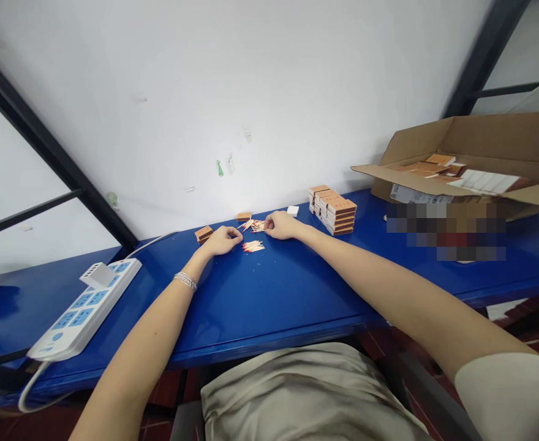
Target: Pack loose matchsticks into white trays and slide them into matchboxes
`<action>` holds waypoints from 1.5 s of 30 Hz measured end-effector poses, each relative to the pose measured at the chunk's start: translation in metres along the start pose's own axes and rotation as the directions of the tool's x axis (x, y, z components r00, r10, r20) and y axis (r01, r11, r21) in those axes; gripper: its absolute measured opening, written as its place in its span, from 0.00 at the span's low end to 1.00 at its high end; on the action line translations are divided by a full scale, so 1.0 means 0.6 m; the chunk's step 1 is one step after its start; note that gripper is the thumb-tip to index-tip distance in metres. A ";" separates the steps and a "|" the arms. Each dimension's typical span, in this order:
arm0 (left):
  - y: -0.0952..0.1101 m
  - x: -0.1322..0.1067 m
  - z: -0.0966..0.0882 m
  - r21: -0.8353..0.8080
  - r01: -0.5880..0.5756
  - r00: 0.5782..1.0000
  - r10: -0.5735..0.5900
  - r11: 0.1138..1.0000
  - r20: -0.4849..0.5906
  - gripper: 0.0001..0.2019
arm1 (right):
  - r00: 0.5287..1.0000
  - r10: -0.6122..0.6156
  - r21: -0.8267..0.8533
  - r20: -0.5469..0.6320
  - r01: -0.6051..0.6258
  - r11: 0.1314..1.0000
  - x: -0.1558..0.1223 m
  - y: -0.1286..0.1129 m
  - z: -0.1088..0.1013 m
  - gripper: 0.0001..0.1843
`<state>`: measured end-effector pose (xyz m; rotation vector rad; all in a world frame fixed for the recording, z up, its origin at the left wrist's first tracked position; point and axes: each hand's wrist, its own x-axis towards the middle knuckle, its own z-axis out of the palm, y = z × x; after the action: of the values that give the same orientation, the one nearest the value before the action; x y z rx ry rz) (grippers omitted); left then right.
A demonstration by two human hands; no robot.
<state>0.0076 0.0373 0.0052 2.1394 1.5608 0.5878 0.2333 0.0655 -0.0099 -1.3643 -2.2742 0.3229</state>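
Observation:
My left hand (224,239) rests on the blue table (269,294), fingers curled, its tips beside a small pile of red-tipped matches (253,246). My right hand (282,225) lies just right of it, fingers pinched together at another loose bunch of matches (253,225). What each hand holds is too small to make out. A matchbox (203,233) lies left of my left hand and another matchbox (244,216) sits behind the matches. A small white tray (292,210) lies behind my right hand.
Stacks of orange matchboxes (334,210) stand right of my hands. An open cardboard box (471,165) with more matchboxes sits at the far right. A white power strip (84,306) with a plugged adapter lies at the left. The wall is close behind.

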 end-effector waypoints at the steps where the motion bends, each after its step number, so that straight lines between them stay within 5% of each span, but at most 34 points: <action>1: 0.000 0.000 0.000 -0.001 0.002 1.000 -0.002 1.000 0.001 0.05 | 1.000 0.004 -0.002 -0.004 -0.004 1.000 0.000 0.000 0.001 0.06; 12: 0.002 -0.001 0.000 0.000 0.011 1.000 -0.011 1.000 0.017 0.05 | 0.999 0.012 -0.009 -0.047 -0.013 1.000 0.003 -0.008 0.019 0.06; 27: -0.006 0.003 -0.001 -0.020 -0.007 1.000 0.007 1.000 0.020 0.06 | 0.991 0.058 0.084 -0.123 -0.048 0.995 0.008 0.003 -0.009 0.10; 32: -0.007 0.002 -0.001 -0.025 -0.020 0.999 0.021 0.999 0.026 0.06 | 0.996 0.027 0.196 -0.088 -0.009 0.981 0.001 -0.006 -0.013 0.11; 40: -0.002 0.000 -0.002 -0.019 -0.012 0.999 0.013 1.000 0.031 0.06 | 0.976 -0.185 0.391 0.115 0.127 0.912 -0.010 -0.024 -0.007 0.10; 45: 0.004 -0.003 -0.002 -0.013 0.006 1.000 -0.006 1.000 0.024 0.06 | 0.983 -0.169 0.375 0.078 0.128 0.918 -0.007 -0.020 -0.004 0.11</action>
<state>0.0084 0.0348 0.0073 2.1233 1.5462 0.5674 0.2269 0.0559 -0.0038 -0.9967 -2.2412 0.7475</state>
